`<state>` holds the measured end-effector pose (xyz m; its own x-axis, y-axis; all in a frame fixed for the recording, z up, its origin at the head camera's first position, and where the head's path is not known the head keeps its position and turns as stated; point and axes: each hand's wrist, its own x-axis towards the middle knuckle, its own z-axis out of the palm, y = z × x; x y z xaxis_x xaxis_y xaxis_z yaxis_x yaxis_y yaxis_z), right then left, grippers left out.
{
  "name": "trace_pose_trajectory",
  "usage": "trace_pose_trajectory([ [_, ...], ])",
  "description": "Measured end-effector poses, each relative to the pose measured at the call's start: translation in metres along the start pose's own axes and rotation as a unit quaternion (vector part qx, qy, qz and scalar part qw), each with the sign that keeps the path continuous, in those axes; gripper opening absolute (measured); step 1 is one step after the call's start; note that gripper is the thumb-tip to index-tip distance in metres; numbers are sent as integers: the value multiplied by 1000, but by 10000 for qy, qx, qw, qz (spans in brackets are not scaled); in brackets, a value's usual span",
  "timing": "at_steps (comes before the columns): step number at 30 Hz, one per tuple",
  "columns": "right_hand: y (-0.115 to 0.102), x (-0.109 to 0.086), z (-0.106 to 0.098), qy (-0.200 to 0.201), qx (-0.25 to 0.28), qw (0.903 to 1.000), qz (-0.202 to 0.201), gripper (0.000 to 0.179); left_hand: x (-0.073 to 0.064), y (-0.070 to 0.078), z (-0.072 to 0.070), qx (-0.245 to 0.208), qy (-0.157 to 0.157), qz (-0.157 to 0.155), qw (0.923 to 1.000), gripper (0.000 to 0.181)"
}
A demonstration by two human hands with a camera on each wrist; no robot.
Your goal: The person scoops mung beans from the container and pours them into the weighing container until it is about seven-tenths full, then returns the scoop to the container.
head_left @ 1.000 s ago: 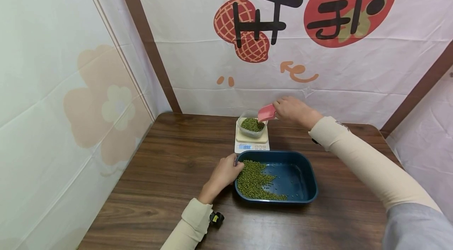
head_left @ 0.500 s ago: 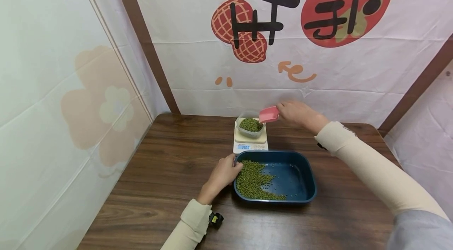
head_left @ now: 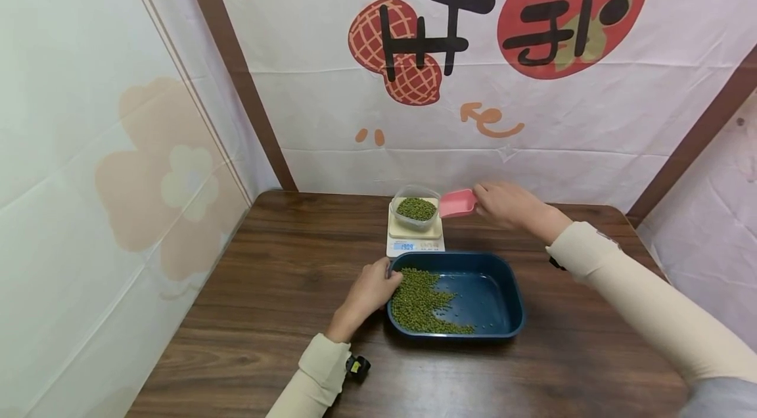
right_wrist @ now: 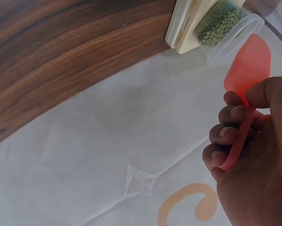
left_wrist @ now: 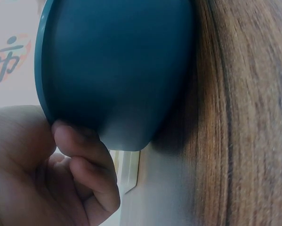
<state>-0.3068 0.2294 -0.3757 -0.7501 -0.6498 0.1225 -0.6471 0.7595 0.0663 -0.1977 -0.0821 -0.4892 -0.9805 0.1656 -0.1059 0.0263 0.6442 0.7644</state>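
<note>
My right hand [head_left: 507, 206] grips a pink scoop [head_left: 457, 203] by its handle, just right of a clear plastic container [head_left: 427, 222]. In the right wrist view the fingers wrap the handle, and the scoop's blade [right_wrist: 251, 66] overlaps the container's rim. Green mung beans [head_left: 416, 209] lie in the container, which stands on a white kitchen scale [head_left: 414, 244] with a lit display. With thumb and curled fingers, my left hand [head_left: 369, 290] pinches the left rim of a dark blue basin [head_left: 481, 338]. More mung beans [head_left: 416, 303] spread over the basin's left half.
A brown wooden table [head_left: 284, 313] carries everything. Behind it hangs a white printed cloth [head_left: 331, 96], close beyond the scale. Another cloth [head_left: 118, 208] borders the left side. The basin stands directly in front of the scale.
My right hand has drawn the scoop to the right and lower, from over the container to beside it. The scale's reading has risen slightly. My left hand keeps its hold on the basin.
</note>
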Motion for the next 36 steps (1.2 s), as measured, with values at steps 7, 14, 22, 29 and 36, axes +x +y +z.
trace_pose_trajectory([
  [7, -1, -19, 1, 102, -19, 9998, -140, 15, 0, 1, 1, 39, 22, -30, 10000, 15],
  [14, -5, -40, -1, 38, 48, 10000, -31, 14, 0, 0, 3, 97, 21, -63, 9999, 16],
  [22, -12, -61, 1, -170, 241, 9995, -89, 13, 0, 1, 2, 71, 53, -37, 10000, 17],
  [29, -19, -74, 6, -246, 200, 9993, -208, 14, 0, 1, 2, 114, 79, -49, 9999, 17],
  [36, -25, -85, 10, -327, 221, 9991, -155, 13, 1, 1, 2, 125, 37, -69, 9999, 17],
])
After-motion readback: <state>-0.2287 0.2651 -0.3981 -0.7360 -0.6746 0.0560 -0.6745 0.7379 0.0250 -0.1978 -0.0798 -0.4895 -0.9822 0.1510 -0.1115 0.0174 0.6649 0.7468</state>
